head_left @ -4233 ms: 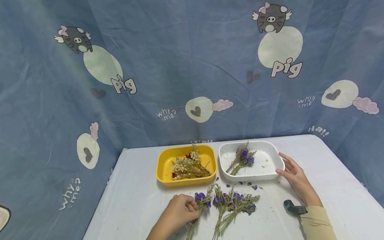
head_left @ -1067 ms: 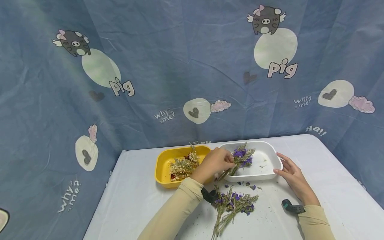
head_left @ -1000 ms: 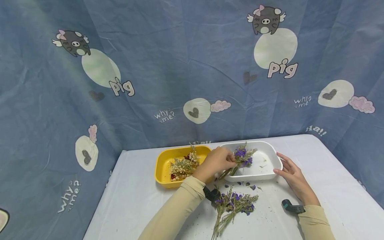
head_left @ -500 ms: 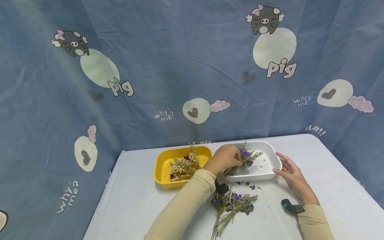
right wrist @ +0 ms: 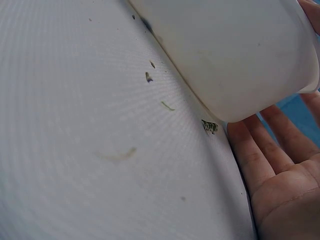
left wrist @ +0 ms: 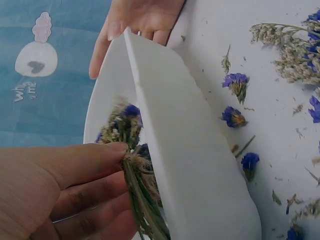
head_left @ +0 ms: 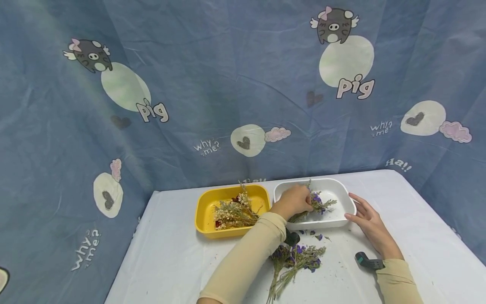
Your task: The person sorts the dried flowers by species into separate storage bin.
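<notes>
My left hand (head_left: 296,200) is inside the white tray (head_left: 326,224), pinching a twine-tied bunch of dried purple flowers (head_left: 318,203) between thumb and fingers. In the left wrist view the stems (left wrist: 142,200) hang below the thumb, beside the tray wall. Other dried purple flowers in the tray are mostly hidden by this hand. At the tray's right end, my right hand (head_left: 373,221) holds the corner, thumb at the front and fingers round the far side. The right wrist view shows those fingers (right wrist: 250,155) along the tray's outer wall.
Left of the white tray stands a yellow tray (head_left: 228,233) with cream and red dried flowers (head_left: 235,213). More purple bunches (head_left: 298,261) lie on the white table in front, partly under the left forearm. Loose petals and bits (left wrist: 232,117) are scattered near the tray.
My left hand has picked a purple bunch from the table and carried it into the white tray, lately shifting it rightward. The right hand has kept its place at the tray.
</notes>
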A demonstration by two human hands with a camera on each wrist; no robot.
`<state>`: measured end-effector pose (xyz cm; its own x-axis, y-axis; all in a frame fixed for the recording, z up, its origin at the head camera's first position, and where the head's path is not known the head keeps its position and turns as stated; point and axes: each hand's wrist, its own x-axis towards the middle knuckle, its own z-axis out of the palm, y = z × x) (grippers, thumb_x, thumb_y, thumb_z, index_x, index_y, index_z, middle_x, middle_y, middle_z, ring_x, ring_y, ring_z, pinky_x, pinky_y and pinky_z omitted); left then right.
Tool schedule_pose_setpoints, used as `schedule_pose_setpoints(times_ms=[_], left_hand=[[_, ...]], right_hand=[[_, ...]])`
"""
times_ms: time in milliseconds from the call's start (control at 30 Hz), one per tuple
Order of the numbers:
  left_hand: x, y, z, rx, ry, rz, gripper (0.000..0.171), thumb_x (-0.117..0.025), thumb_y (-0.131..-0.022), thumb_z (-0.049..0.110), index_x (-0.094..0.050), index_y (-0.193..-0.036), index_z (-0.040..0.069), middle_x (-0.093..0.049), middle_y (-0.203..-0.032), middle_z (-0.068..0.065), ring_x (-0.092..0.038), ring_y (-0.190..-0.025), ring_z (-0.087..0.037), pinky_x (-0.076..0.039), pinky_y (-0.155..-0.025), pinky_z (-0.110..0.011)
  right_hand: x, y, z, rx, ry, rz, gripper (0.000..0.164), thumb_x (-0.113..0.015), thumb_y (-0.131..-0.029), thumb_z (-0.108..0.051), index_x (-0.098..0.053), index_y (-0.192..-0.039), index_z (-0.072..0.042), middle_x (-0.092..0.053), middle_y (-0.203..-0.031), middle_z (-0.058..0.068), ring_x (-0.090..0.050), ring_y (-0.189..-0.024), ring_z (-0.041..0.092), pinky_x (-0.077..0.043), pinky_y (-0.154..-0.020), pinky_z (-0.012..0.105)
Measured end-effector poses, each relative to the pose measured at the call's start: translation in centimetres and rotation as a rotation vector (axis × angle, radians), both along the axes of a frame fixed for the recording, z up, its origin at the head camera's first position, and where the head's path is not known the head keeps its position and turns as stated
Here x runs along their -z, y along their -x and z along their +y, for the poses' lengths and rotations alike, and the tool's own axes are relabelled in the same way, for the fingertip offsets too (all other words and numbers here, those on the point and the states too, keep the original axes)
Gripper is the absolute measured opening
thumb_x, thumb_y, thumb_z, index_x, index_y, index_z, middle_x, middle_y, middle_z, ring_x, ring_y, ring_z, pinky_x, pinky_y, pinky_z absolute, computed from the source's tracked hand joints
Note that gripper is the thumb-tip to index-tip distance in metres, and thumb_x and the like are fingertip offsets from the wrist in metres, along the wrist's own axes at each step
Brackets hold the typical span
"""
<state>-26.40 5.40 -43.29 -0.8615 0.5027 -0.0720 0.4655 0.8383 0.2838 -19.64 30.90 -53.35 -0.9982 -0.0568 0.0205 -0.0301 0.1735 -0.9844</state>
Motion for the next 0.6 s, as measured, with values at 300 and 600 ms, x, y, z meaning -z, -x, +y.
schedule_pose_setpoints(times_ms=[300, 600], left_hand=[[0.9, -0.1, 0.9, -0.037, 0.018, -0.016, 0.018, -0.085, -0.087, 0.029, -0.075, -0.073, 0.024, -0.070, -0.077, 0.013, -0.057, -0.068, -0.004, -0.048, -0.058, -0.021], [1.3, 0.1, 0.5, -0.040, 0.030, -0.065, 0.021, -0.082, -0.089, 0.030, -0.070, -0.074, 0.022, -0.065, -0.078, 0.011, -0.055, -0.073, -0.007, -0.047, -0.061, -0.022]], right_hand=[[0.0, 0.0, 0.0, -0.010, 0.007, 0.012, 0.078, -0.068, -0.100, -0.017, -0.025, -0.165, -0.024, -0.018, -0.171, 0.025, -0.036, -0.155, 0.014, -0.042, -0.103, 0.003], [0.0, 0.1, 0.1, -0.020, 0.016, 0.033, 0.078, -0.068, -0.101, -0.016, -0.025, -0.165, -0.023, -0.017, -0.171, 0.025, -0.036, -0.154, 0.011, -0.042, -0.103, 0.003]])
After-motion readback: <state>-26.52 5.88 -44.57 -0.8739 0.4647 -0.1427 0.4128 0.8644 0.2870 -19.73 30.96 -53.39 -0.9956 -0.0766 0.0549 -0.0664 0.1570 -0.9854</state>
